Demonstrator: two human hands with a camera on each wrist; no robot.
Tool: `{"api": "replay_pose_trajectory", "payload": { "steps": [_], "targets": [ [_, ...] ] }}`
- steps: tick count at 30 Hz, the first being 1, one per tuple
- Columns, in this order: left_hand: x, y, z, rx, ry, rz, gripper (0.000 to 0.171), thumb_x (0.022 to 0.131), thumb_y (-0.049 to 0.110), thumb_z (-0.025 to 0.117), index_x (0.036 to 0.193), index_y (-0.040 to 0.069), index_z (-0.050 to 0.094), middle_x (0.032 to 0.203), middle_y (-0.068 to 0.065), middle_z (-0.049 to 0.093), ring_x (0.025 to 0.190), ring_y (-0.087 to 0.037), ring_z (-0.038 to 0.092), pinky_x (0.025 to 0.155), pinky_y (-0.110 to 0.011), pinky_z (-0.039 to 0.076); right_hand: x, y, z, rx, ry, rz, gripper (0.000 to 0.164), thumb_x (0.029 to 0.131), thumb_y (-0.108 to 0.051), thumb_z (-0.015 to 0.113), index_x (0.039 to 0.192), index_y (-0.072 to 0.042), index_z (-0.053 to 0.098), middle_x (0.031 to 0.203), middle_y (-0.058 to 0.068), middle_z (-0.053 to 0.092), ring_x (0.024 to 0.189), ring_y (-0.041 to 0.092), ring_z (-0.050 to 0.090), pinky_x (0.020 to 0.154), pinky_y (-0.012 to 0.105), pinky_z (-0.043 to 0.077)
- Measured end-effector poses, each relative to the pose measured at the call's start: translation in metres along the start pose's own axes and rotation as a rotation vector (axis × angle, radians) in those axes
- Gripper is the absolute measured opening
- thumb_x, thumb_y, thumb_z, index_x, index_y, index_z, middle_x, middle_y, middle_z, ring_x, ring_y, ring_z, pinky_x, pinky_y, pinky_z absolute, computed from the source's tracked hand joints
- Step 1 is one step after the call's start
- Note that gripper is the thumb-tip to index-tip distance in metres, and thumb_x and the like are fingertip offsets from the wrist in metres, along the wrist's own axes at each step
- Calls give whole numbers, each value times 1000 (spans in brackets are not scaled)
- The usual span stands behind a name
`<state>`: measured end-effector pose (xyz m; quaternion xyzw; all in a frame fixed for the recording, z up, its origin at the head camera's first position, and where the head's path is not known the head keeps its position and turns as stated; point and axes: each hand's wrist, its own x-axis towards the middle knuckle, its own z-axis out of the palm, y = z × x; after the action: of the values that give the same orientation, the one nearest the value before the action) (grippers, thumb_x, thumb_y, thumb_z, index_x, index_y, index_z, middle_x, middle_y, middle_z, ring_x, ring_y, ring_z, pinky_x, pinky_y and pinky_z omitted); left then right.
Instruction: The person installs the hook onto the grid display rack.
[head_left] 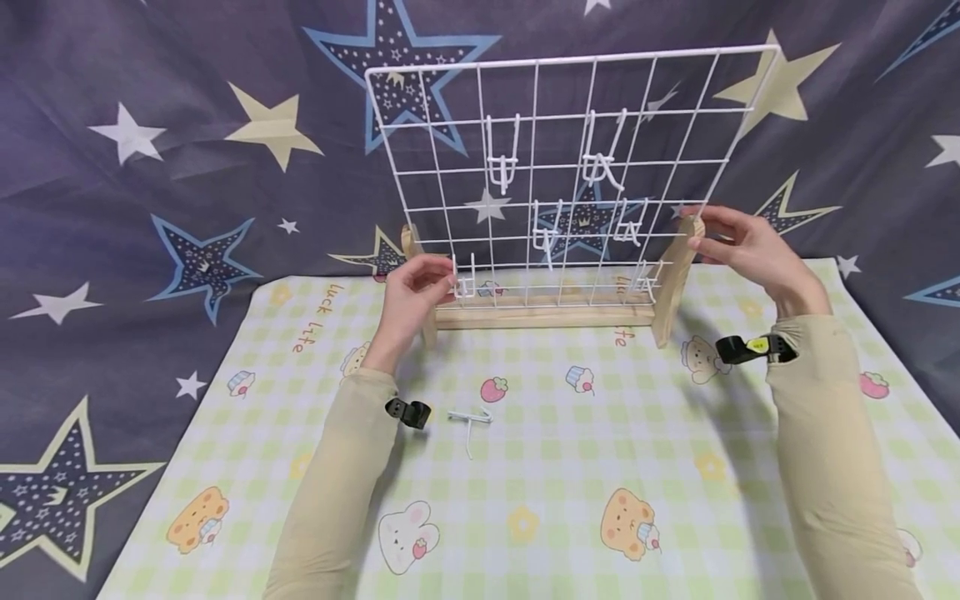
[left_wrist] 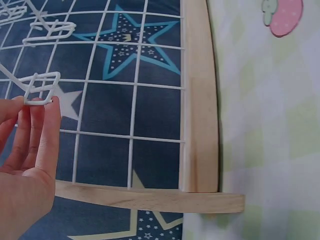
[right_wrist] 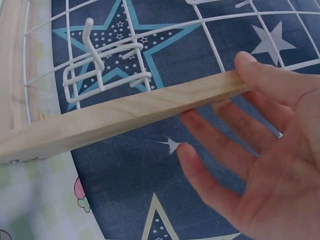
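A white wire grid (head_left: 570, 60) stands upright in a wooden frame, with several white hooks hung on it. My left hand (head_left: 412, 300) is at the grid's lower left, where thumb and fingers pinch a white wire hook (left_wrist: 47, 75). That hook overlaps the grid wires in the left wrist view. On the other side, my right hand (head_left: 750, 250) grips the upper end of the right wooden side post (right_wrist: 135, 107), thumb on one face and fingertips against the other. Another white hook (head_left: 470, 417) lies loose on the tablecloth, nearer to me than the frame.
A wooden crossbar (head_left: 547, 317) joins the side posts along the bottom. The left side post (head_left: 430, 325) is partly hidden behind my left hand. Beneath is a green-checked tablecloth (head_left: 525, 467) with printed cartoons. A dark star-patterned cloth (head_left: 202, 108) hangs behind.
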<state>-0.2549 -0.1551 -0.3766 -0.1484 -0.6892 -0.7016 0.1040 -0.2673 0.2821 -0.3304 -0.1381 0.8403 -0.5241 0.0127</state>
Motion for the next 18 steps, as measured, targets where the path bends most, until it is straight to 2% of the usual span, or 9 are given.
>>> {"api": "replay_pose_trajectory", "payload": {
  "steps": [2, 7, 11, 18],
  "targets": [
    [2, 3, 1, -9, 6, 9, 22, 84, -16, 63, 106, -17, 59, 85, -2, 65, 76, -17, 62, 71, -39, 60, 0, 2, 0, 4, -1, -8, 43, 97, -20, 61, 139, -16, 53, 140, 5, 51, 109, 1, 56, 82, 16, 53],
    [7, 10, 4, -26, 27, 48, 21, 84, -15, 64, 104, -18, 59, 85, -5, 66, 76, -17, 62, 68, -32, 60, -1, 4, 0, 19, -2, -38, 43, 97, -19, 60, 140, -16, 52, 142, 7, 49, 111, 3, 55, 83, 17, 53],
    [11, 15, 7, -24, 32, 65, 21, 85, -14, 65, 105, -17, 60, 88, -9, 66, 77, -20, 63, 69, -32, 60, -1, 4, 1, 29, -2, -40, 43, 98, -19, 59, 140, -16, 52, 141, 7, 49, 110, 3, 55, 82, 17, 52],
    [19, 21, 9, -33, 38, 100, 20, 85, -15, 64, 104, -17, 60, 87, -11, 66, 76, -18, 63, 70, -33, 60, -2, 2, 1, 21, -9, -27, 43, 98, -20, 59, 140, -17, 51, 143, 7, 47, 111, 4, 55, 81, 15, 52]
  ]
}}
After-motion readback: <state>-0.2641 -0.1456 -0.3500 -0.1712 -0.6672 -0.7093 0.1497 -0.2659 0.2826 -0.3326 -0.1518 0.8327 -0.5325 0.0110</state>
